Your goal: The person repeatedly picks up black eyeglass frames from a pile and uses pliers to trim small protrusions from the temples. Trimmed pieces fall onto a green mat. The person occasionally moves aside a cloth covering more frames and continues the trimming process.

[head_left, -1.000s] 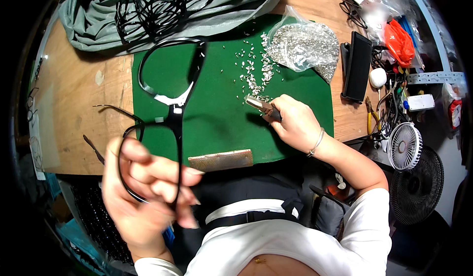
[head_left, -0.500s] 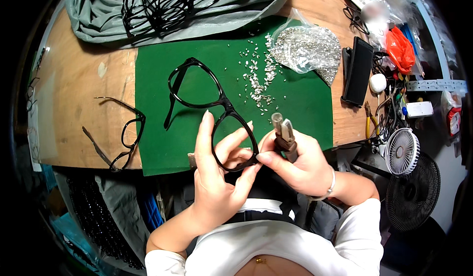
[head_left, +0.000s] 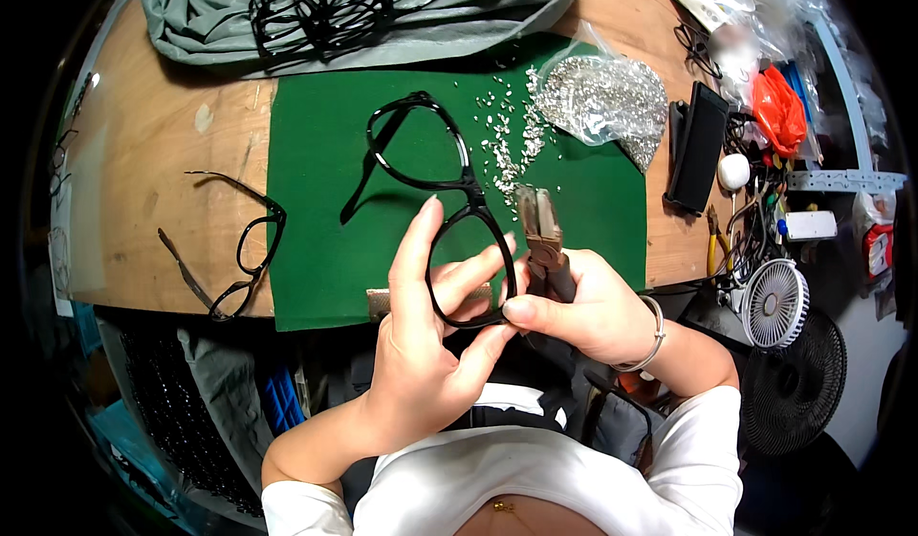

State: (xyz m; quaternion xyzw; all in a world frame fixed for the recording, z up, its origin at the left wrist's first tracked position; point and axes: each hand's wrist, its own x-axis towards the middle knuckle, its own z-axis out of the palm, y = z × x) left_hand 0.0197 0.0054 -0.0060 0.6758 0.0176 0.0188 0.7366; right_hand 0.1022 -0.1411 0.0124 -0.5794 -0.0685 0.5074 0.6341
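A black eyeglass frame (head_left: 473,192) without lenses is held tilted over the near edge of the green mat (head_left: 320,278). My left hand (head_left: 421,345) grips its near rim, index finger along the outside and other fingers behind the opening. My right hand (head_left: 602,311) is closed around pliers (head_left: 545,249), whose jaws point away from me. The right thumb also presses the rim's near right corner. One temple arm extends from the frame's far end; whether the near end has one is hidden. Small silvery metal pieces (head_left: 512,149) lie scattered beyond the pliers.
A clear bag (head_left: 602,96) of similar pieces rests at the mat's far right. Another pair of glasses (head_left: 273,235) lies left of the mat. Black frames (head_left: 335,10) are heaped on grey cloth (head_left: 191,20). At right are a black phone (head_left: 698,144), yellow-handled pliers (head_left: 713,240) and fans (head_left: 775,302).
The eyeglass frame has shifted slightly right and swung more upright. The pliers have turned in my right hand, so their jaws show more broadly. My view has shifted a little.
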